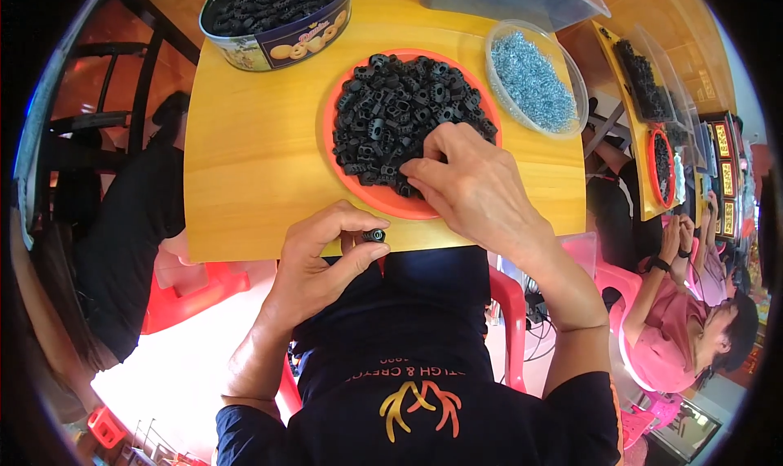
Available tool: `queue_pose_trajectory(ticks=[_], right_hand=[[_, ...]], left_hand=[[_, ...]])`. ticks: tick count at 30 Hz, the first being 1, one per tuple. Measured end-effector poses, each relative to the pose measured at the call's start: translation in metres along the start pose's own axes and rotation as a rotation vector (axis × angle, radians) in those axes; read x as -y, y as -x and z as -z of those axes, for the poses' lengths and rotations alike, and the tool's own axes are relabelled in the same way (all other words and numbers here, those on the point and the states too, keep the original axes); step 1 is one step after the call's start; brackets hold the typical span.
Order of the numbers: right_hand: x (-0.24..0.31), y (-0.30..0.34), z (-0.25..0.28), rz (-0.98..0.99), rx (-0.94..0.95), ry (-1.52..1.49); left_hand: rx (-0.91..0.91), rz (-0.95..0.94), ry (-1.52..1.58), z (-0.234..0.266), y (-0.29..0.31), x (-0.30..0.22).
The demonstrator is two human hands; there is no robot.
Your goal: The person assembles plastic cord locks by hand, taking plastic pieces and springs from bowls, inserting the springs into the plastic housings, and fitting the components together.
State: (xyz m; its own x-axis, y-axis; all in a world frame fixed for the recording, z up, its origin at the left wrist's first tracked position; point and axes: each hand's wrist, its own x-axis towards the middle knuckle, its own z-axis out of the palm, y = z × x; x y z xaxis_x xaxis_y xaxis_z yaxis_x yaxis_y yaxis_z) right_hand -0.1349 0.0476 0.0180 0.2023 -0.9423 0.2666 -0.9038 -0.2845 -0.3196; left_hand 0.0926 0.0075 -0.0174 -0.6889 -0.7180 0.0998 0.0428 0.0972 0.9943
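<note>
An orange-red plate [334, 152] on the yellow table carries a heap of small black plastic pieces [391, 107] that look like cord-lock parts. My right hand [477, 184] reaches over the plate's near right side. Its fingers are pinched together at the heap's edge; whatever is between the fingertips is hidden. Just in front of the table's near edge, my left hand [322, 258] pinches one small black plastic piece [374, 236] between thumb and index finger. A round end of that piece faces up.
A clear round tub [581, 99] of small silvery springs stands right of the plate. An oval biscuit tin [277, 50] full of black pieces sits far left, a clear plastic bin [506, 1] at the back. Other people sit at both sides; a second table [632, 99] is at right.
</note>
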Motion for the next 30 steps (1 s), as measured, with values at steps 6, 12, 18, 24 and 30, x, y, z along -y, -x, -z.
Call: queue_pose_trajectory(ticks=[6,12,18,24,30], right_hand=[[0.003,-0.007,0.005,0.012,0.131,0.02],[0.003,-0.01,-0.002,-0.024,0.11,-0.035],[0.001,-0.009,0.0,-0.008,0.099,-0.071],[0.01,-0.006,0.001,-0.018,0.069,-0.051],[0.02,-0.003,-0.006,-0.059,0.043,-0.024]], left_hand=[[-0.013,0.03,-0.007,0.003,0.002,0.002],[-0.019,0.062,0.004,0.005,0.0,0.005],[-0.024,0.084,-0.01,0.008,0.0,0.008],[-0.022,0.092,-0.012,0.008,0.0,0.005],[-0.033,0.076,-0.019,0.008,0.001,0.008]])
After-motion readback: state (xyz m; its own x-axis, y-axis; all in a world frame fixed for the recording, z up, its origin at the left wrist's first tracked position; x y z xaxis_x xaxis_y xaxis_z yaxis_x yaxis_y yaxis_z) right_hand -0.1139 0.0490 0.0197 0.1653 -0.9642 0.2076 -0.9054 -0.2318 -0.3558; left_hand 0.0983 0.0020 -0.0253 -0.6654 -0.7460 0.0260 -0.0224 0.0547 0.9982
